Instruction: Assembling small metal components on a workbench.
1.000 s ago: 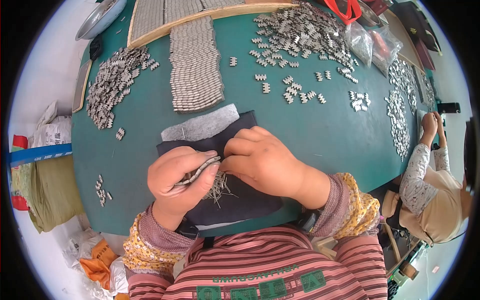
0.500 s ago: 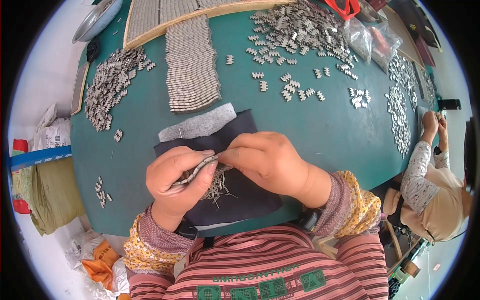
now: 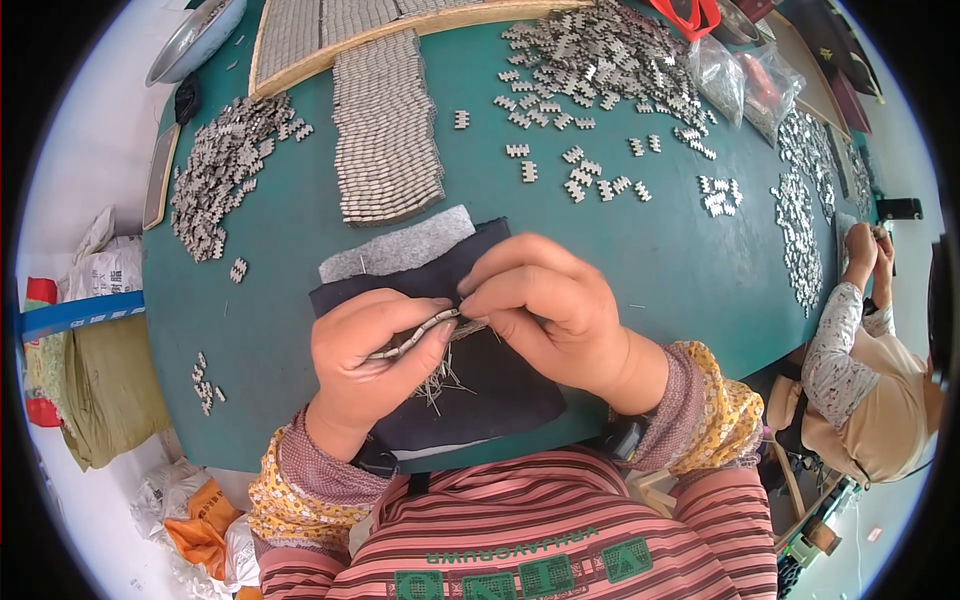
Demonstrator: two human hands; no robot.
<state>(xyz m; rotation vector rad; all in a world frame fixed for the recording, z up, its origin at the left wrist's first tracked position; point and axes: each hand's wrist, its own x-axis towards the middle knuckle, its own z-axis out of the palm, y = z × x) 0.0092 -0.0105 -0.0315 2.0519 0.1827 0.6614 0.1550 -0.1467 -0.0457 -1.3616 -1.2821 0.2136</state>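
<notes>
A short strip of joined metal links [image 3: 413,338], like a piece of watch band, is pinched edge-up between the thumb and fingers of my left hand [image 3: 355,350]. At the strip's right end, the thumb and fingertips of my right hand [image 3: 560,310] are pressed together; what they hold, if anything, is too small to make out. Below the strip a loose heap of thin metal pins [image 3: 435,385] lies on a dark cloth [image 3: 510,400], partly covered by my hands. Grey felt [image 3: 400,247] shows beyond the cloth's far edge.
Long rows of linked strips [image 3: 385,130] lie ahead, touching a wooden-edged tray [image 3: 420,22]. Loose links form a left pile [image 3: 215,185] and a larger far pile [image 3: 610,60]. Plastic bags [image 3: 770,90] stand far right. Another person [image 3: 850,350] works at the right edge.
Both hands have shifted slightly right with the link strip, which now lies straighter. My right hand has turned, its fingers curling more at the strip's end.
</notes>
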